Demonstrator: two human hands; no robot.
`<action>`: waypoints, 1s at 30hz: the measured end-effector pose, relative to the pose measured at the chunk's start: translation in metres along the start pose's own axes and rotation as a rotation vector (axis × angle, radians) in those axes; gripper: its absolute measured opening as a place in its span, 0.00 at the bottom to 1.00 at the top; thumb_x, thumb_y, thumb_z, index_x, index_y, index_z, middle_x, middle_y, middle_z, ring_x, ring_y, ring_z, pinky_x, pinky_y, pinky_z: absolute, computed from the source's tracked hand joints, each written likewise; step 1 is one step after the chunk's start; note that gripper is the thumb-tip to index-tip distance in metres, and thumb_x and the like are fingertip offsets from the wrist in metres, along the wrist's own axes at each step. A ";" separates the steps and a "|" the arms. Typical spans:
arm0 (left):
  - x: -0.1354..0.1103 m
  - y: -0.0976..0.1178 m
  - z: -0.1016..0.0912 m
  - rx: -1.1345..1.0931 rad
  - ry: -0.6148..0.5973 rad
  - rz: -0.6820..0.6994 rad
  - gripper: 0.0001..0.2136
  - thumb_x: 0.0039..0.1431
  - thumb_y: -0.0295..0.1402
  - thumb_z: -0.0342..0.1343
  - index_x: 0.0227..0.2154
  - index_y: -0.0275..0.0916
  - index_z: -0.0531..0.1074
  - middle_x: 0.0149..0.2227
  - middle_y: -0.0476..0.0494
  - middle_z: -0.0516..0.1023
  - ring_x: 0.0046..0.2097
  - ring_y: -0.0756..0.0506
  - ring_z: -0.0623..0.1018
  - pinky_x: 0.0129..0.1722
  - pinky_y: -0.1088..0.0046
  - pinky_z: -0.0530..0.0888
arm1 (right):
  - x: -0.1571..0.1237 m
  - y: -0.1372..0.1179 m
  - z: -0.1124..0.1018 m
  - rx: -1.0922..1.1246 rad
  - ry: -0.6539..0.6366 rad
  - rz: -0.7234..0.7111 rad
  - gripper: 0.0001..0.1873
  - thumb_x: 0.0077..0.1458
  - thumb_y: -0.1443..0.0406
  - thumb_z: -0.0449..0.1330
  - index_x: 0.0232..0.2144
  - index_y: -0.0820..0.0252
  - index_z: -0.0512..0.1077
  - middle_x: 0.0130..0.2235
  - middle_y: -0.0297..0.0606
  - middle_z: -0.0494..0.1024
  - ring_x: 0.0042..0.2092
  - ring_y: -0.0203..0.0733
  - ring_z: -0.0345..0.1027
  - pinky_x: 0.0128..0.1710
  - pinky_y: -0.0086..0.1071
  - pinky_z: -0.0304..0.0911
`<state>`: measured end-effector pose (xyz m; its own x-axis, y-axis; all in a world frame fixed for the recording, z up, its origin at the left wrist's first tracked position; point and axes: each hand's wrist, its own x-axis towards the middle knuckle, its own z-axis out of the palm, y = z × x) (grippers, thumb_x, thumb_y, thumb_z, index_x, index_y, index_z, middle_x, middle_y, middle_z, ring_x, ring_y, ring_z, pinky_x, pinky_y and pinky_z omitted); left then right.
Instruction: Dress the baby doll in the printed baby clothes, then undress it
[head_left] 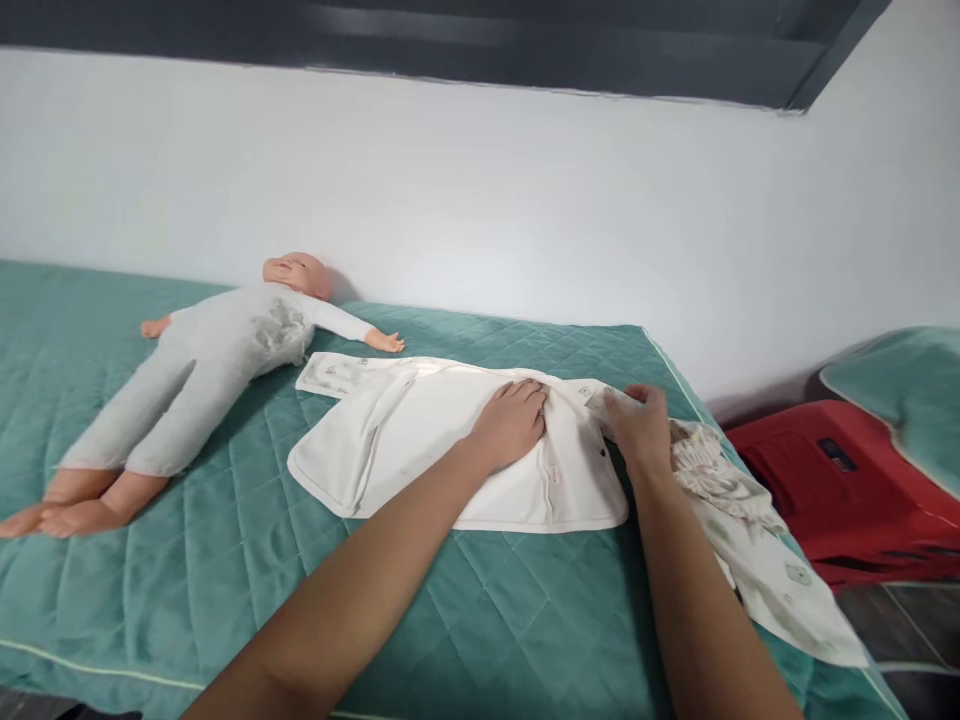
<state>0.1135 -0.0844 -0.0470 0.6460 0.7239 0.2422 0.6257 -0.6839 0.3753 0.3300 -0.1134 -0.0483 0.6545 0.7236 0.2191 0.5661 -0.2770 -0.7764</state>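
The shirt (435,430) lies spread with its pale inside up at the centre of the frame, on the green quilt (480,610), the doll (217,335) near it at the left and a printed garment (787,590) at the right. The step in hand looks like straightening the sleeve (598,394) right of centre. To do it well, anchor the body near the shoulder, draw the sleeve outward in line with the top edge, gently, so the body does not skew, and smooth the folds without creasing the front panel. The left hand (516,425) suits the anchoring: it rests palm down on the shirt, fingers extended and close together, pinching nothing. The right hand (641,430) is at that sleeve with its fingers curled; its grip looks narrow, but whether the fingertips close on the cloth I cannot tell.
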 end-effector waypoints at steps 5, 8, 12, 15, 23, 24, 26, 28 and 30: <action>-0.003 0.000 -0.005 -0.023 0.001 0.063 0.18 0.71 0.35 0.41 0.54 0.39 0.72 0.61 0.42 0.74 0.65 0.43 0.68 0.67 0.61 0.61 | 0.001 0.020 -0.008 -0.057 -0.078 -0.204 0.32 0.40 0.69 0.55 0.52 0.63 0.69 0.53 0.50 0.73 0.55 0.53 0.67 0.61 0.46 0.60; -0.004 0.001 -0.006 -0.012 -0.019 0.098 0.19 0.72 0.36 0.39 0.57 0.42 0.69 0.62 0.43 0.73 0.65 0.43 0.67 0.68 0.56 0.59 | 0.015 0.033 -0.021 -0.039 -0.126 -0.302 0.29 0.41 0.70 0.54 0.50 0.61 0.72 0.49 0.47 0.76 0.52 0.52 0.68 0.59 0.49 0.61; -0.005 0.003 -0.006 0.012 -0.034 0.141 0.18 0.72 0.35 0.40 0.59 0.43 0.67 0.63 0.42 0.71 0.65 0.43 0.67 0.68 0.53 0.58 | 0.029 0.042 -0.028 -0.063 -0.089 -0.256 0.26 0.46 0.67 0.56 0.50 0.63 0.72 0.47 0.47 0.76 0.47 0.51 0.70 0.55 0.50 0.64; -0.005 0.004 -0.006 0.044 -0.045 0.151 0.18 0.72 0.34 0.40 0.58 0.42 0.66 0.63 0.41 0.70 0.65 0.43 0.66 0.68 0.52 0.57 | 0.027 0.040 -0.024 -0.091 -0.023 -0.246 0.25 0.48 0.64 0.58 0.50 0.64 0.72 0.50 0.51 0.74 0.49 0.52 0.69 0.55 0.49 0.64; -0.003 0.004 -0.001 0.115 -0.062 0.155 0.15 0.71 0.34 0.41 0.53 0.39 0.68 0.59 0.39 0.73 0.63 0.41 0.67 0.68 0.52 0.57 | -0.007 0.007 -0.015 -0.054 -0.011 -0.549 0.17 0.57 0.64 0.54 0.48 0.62 0.72 0.51 0.51 0.75 0.55 0.52 0.68 0.58 0.49 0.63; -0.003 0.005 -0.001 0.121 -0.050 0.146 0.15 0.70 0.34 0.42 0.53 0.39 0.68 0.58 0.39 0.72 0.63 0.41 0.67 0.68 0.52 0.57 | -0.013 0.002 -0.014 -0.026 -0.041 -0.596 0.16 0.59 0.64 0.54 0.47 0.60 0.72 0.51 0.49 0.76 0.55 0.51 0.68 0.58 0.48 0.63; -0.003 0.007 -0.002 0.124 -0.020 0.112 0.13 0.69 0.34 0.44 0.51 0.40 0.68 0.58 0.39 0.72 0.62 0.40 0.67 0.67 0.52 0.59 | -0.024 -0.007 -0.011 0.040 -0.103 -0.639 0.15 0.62 0.60 0.54 0.48 0.58 0.72 0.51 0.46 0.77 0.55 0.50 0.69 0.58 0.47 0.63; -0.003 0.009 -0.005 0.107 0.008 0.068 0.12 0.66 0.34 0.48 0.49 0.40 0.68 0.56 0.39 0.72 0.61 0.40 0.68 0.66 0.55 0.61 | -0.033 -0.013 -0.008 0.111 -0.172 -0.573 0.19 0.63 0.53 0.56 0.49 0.57 0.71 0.50 0.45 0.77 0.53 0.49 0.70 0.54 0.46 0.66; -0.003 0.010 -0.007 0.084 0.026 0.039 0.11 0.64 0.34 0.50 0.48 0.40 0.68 0.55 0.40 0.72 0.60 0.40 0.70 0.64 0.57 0.64 | -0.037 -0.016 -0.006 0.154 -0.251 -0.453 0.24 0.61 0.48 0.57 0.50 0.57 0.70 0.47 0.44 0.78 0.46 0.47 0.73 0.47 0.42 0.68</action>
<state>0.1151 -0.0927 -0.0379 0.6594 0.6982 0.2786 0.6356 -0.7157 0.2894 0.2994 -0.1395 -0.0407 0.2112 0.8829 0.4194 0.6716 0.1806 -0.7186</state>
